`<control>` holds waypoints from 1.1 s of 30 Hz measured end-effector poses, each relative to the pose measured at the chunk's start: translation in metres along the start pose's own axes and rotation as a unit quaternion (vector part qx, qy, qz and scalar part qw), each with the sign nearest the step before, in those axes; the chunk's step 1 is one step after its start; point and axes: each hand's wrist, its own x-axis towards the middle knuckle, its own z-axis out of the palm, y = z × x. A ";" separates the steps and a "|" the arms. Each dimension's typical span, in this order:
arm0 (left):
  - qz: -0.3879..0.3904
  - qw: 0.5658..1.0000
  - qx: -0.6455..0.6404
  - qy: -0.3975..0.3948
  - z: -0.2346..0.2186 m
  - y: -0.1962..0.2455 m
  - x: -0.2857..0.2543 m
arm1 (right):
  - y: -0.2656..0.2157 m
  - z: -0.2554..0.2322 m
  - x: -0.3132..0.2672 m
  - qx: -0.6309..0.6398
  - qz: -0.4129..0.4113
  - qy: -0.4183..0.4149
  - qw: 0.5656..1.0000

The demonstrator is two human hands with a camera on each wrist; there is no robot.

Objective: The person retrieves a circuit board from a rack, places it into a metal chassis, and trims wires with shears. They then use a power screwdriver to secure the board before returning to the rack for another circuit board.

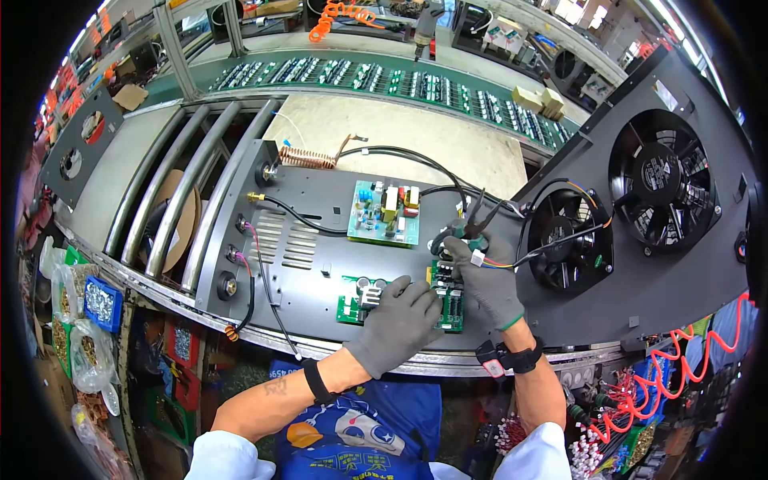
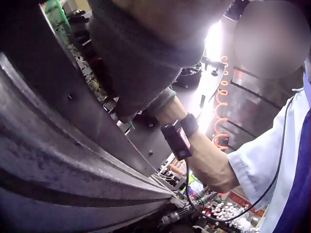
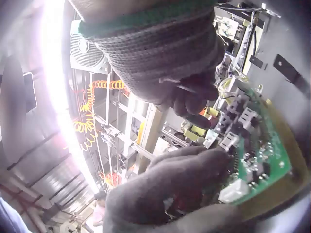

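Observation:
My gloved left hand (image 1: 396, 320) lies palm down over a green circuit board (image 1: 453, 310), its extended fingers covering the middle. In the right wrist view, this hand's fingers (image 3: 194, 167) rest beside the board's connectors. My gloved right hand (image 1: 488, 280) is at the board's far right corner, fingers curled around dark pliers (image 1: 482, 212) whose two prongs point away from me. A white plug (image 1: 478, 258) with coloured wires lies against its fingers. A green ring-shaped coil (image 1: 440, 240) sits beside it. The left wrist view shows mainly the dark left glove (image 2: 141, 53).
A second board (image 1: 384, 212) sits farther back on the black metal panel (image 1: 312, 180). Two fans (image 1: 656, 172) are mounted on the upright panel at right. Steel rollers (image 1: 172, 200) run at left, beside a copper coil (image 1: 308, 158). Behind, a conveyor carries many boards (image 1: 352, 74).

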 end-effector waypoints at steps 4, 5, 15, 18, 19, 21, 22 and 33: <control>-0.003 1.000 -0.007 -0.001 0.001 -0.001 0.001 | 0.006 0.003 0.002 -0.079 0.001 -0.034 0.996; -0.002 1.000 -0.005 0.005 0.001 -0.002 0.002 | 0.002 0.002 0.001 -0.041 0.014 -0.029 0.999; -0.017 1.000 -0.008 -0.010 -0.002 0.000 0.001 | -0.030 -0.001 -0.005 -0.001 0.023 -0.006 1.000; -0.022 1.000 -0.005 -0.015 -0.002 0.001 0.003 | -0.030 -0.007 -0.006 0.054 -0.036 0.044 0.997; -0.024 1.000 -0.005 -0.018 -0.002 0.002 0.003 | -0.030 -0.009 -0.007 0.060 -0.060 0.063 0.994; -0.024 1.000 -0.003 -0.018 -0.003 0.002 0.004 | -0.024 -0.022 -0.008 -0.081 -0.121 0.106 0.984; -0.023 1.000 -0.002 -0.017 -0.003 0.002 0.004 | -0.021 -0.029 -0.010 -0.118 -0.096 0.112 0.982; -0.016 0.999 0.017 -0.023 -0.006 0.005 0.007 | 0.026 -0.037 -0.018 0.044 -0.041 0.105 0.993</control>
